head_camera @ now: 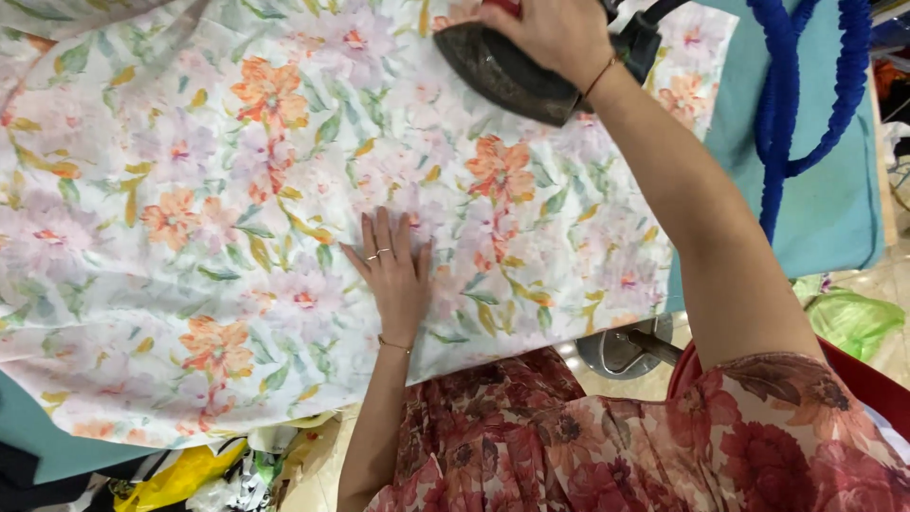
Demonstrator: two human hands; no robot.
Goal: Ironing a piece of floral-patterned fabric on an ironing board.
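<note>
Left hand (pixel 393 275) lies flat, fingers spread, palm down on the floral fabric (pixel 237 218), near its front edge. Right hand (pixel 550 33) is clamped on the handle of a dark iron (pixel 502 76), at the far edge of the fabric, soleplate tipped up a little. Hands are well apart. Fabric is spread over a teal ironing board (pixel 825 199). Blue covered hose (pixel 787 104) loops over the board's right end. Green bag (pixel 853 318) below to the right
</note>
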